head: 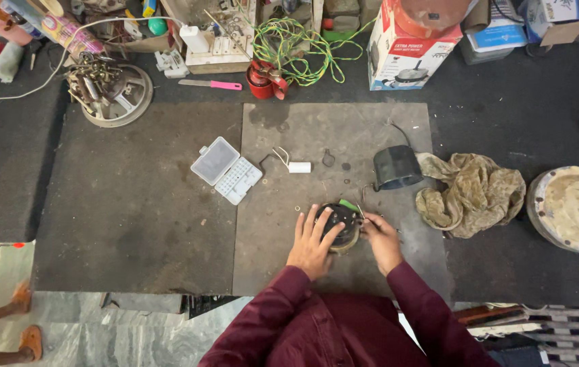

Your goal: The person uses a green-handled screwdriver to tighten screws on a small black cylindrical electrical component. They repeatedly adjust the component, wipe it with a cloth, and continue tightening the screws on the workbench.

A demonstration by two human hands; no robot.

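Two hands are pressed on a round dark motor part (342, 225) lying on the grey mat (282, 258). It is steadied by the left hand (312, 246), fingers spread flat, at nine o'clock. Its three-o'clock edge is gripped by the right hand (382, 239). A crumpled rag (473, 194) lies at two o'clock.

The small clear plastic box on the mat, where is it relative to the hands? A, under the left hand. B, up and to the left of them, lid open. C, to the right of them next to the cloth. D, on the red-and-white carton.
B: the clear plastic box lies open on the mat, up and left of the left hand and right hand, which rest on the round dark part.
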